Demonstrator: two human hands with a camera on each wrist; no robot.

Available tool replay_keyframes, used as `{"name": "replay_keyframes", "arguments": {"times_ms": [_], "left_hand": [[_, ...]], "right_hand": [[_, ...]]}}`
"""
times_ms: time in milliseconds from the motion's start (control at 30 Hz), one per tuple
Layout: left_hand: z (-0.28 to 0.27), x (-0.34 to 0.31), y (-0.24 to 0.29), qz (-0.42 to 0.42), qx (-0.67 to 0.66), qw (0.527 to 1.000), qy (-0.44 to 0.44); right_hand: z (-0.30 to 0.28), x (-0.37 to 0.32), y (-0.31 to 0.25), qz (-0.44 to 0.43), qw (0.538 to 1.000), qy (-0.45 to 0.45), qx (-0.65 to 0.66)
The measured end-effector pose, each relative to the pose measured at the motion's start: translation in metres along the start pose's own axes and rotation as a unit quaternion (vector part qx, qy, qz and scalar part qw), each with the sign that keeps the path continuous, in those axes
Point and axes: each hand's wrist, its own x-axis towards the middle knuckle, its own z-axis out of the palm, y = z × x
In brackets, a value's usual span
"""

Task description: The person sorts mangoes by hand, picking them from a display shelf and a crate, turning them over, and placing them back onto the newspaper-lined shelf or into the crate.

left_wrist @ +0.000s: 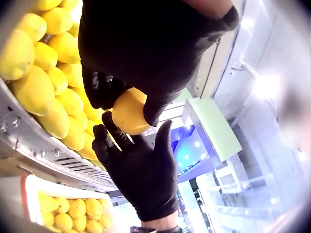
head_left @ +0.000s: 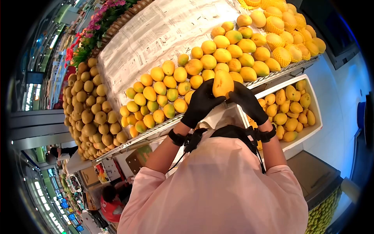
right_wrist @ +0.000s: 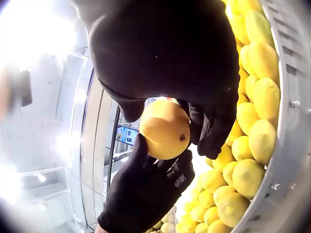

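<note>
The work looks partway — yellow-green oval mangoes (head_left: 171,94) line the paper-covered sloping display (head_left: 144,35), others remain in the white foam box (head_left: 315,105) — while the black-gloved left hand (head_left: 200,103) and right hand (head_left: 249,103) grip one smooth yellow mango (head_left: 223,84) near its edge.

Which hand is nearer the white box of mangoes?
Right. The right hand is on the box side of the held mango, by the white box; the left hand is on the mango's far side.
</note>
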Motion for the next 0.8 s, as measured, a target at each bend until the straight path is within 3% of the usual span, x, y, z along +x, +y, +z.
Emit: {"name": "replay_keyframes", "arguments": {"times_ms": [100, 133, 300, 333, 533, 633, 733, 800], "left_hand": [[0.006, -0.008, 0.012, 0.041, 0.231, 0.972, 0.033], [0.008, -0.01, 0.011, 0.092, 0.257, 0.961, 0.045], [0.004, -0.011, 0.029, 0.103, 0.204, 0.973, -0.006], [0.001, -0.009, 0.03, 0.101, 0.179, 0.978, -0.019], [-0.009, -0.002, 0.028, 0.199, 0.299, 0.923, -0.137], [-0.007, 0.001, 0.03, 0.175, 0.303, 0.922, -0.163], [-0.008, 0.004, 0.035, 0.154, 0.203, 0.951, -0.172], [-0.011, 0.003, 0.039, 0.042, 0.096, 0.977, -0.183]], "right_hand": [[0.003, 0.004, 0.005, 0.013, 0.999, -0.033, 0.037], [0.001, 0.006, 0.011, -0.003, 0.998, -0.041, 0.039], [-0.019, 0.006, 0.017, -0.046, 0.996, -0.075, 0.007], [-0.018, 0.006, 0.011, -0.092, 0.993, -0.072, -0.035], [-0.022, -0.004, -0.006, -0.072, 0.991, -0.113, 0.002], [-0.023, -0.001, -0.003, -0.072, 0.988, -0.137, 0.021], [-0.023, 0.004, -0.002, -0.048, 0.986, -0.158, 0.026], [-0.022, 0.007, 0.0, -0.014, 0.984, -0.169, 0.057]]}}
